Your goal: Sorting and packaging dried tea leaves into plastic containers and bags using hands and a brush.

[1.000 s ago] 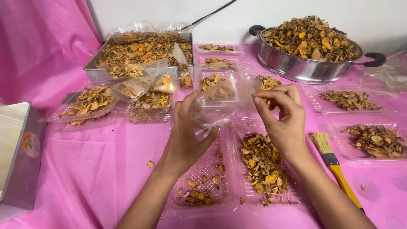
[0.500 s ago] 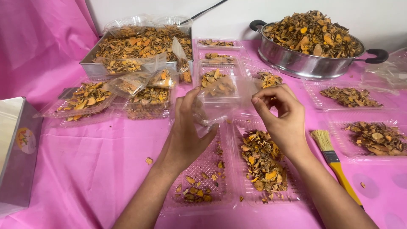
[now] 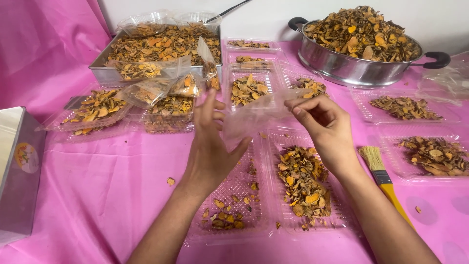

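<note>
I hold a small clear plastic bag above an open clear clamshell tray. My right hand pinches the bag's upper edge between thumb and fingers. My left hand is beside the bag's lower end with its fingers spread upward, and only the thumb side touches the plastic. The bag looks empty. A pile of dried orange-brown slices fills the tray's right half, and a few slices lie in the left half.
A steel pan heaped with dried slices stands at the back right, a rectangular metal tray of them at the back left. Filled clear bags and several clamshell trays surround my hands. A yellow-handled brush lies at right, a silver box at left.
My left hand has opened its fingers and let go of its pinch on the bag. My right hand has drawn the bag's edge slightly down and to the right.
</note>
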